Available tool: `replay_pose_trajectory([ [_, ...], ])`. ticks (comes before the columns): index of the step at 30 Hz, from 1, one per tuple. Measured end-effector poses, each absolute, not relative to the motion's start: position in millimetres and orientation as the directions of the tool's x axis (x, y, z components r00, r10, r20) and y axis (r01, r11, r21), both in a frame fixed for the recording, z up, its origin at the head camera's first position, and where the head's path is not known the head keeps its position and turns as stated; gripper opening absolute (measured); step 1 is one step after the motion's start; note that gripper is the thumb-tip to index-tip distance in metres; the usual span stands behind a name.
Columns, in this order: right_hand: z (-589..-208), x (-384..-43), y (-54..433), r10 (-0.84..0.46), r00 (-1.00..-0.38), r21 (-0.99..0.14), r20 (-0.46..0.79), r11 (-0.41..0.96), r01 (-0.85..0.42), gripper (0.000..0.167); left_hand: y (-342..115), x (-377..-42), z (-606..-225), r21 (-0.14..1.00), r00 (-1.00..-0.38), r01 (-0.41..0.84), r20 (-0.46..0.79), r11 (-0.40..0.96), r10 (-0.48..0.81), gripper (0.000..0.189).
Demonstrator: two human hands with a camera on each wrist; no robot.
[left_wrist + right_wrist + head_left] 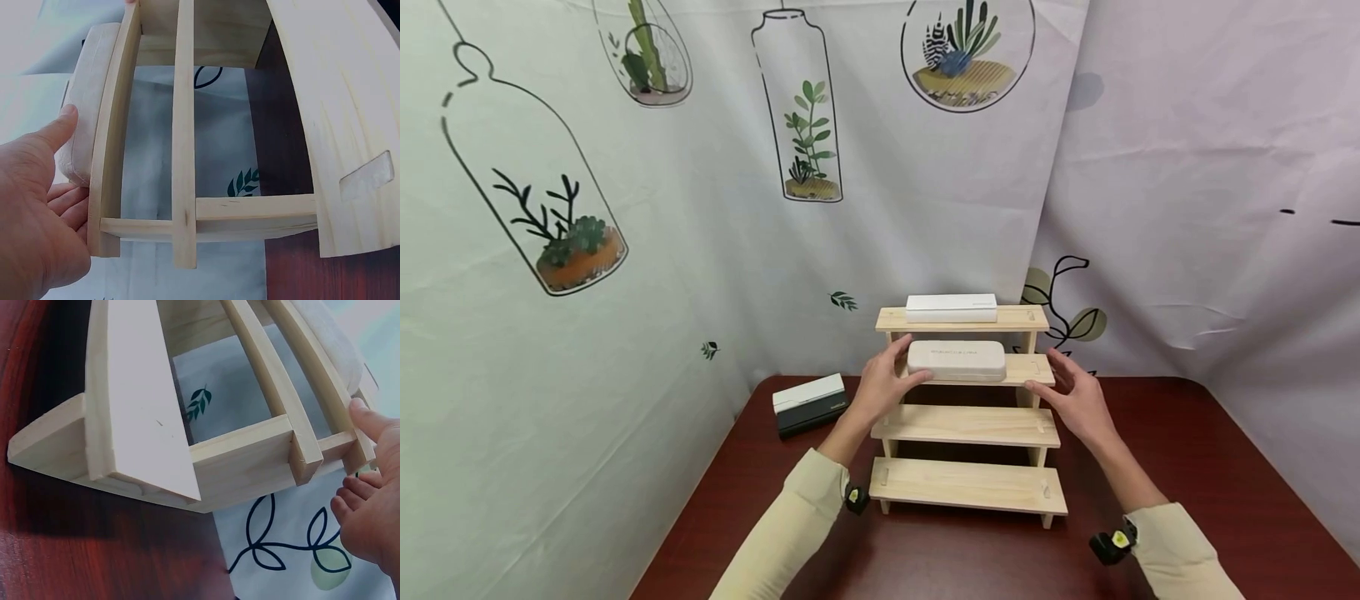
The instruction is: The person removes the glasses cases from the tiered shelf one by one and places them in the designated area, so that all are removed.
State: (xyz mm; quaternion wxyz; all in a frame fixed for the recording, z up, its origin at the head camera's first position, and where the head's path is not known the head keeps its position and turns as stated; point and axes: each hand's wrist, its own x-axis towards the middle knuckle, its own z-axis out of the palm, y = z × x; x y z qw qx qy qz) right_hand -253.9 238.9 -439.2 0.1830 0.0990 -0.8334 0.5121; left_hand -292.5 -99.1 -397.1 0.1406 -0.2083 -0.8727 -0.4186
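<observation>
A pale, rounded glasses case (957, 360) lies lengthwise on the third step up of a wooden tiered stand (966, 423). My left hand (882, 379) grips the case's left end, thumb on its front; in the left wrist view the fingers (69, 205) curl around that end. At the right end of the same step is my right hand (1075, 400), fingers apart. In the right wrist view its thumb (369, 419) is at the board's edge and its other fingers bend loosely past the board's end, holding nothing.
On the top step sits a long white box (951, 308). Left of the stand, a black and white case (810, 406) lies on the dark red table (722, 508). A printed fabric backdrop (880, 242) hangs close behind the stand. The two lower steps are bare wood.
</observation>
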Motion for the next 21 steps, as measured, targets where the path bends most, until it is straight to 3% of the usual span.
replay_pose_trajectory([
  [21,-439.1,-256.0,240.3,0.007,-0.909,-0.810,0.418,0.455,-0.369,0.080,-99.7,-295.8,-398.1,0.679,-0.882,0.468,0.403,0.566,0.246,0.076],
])
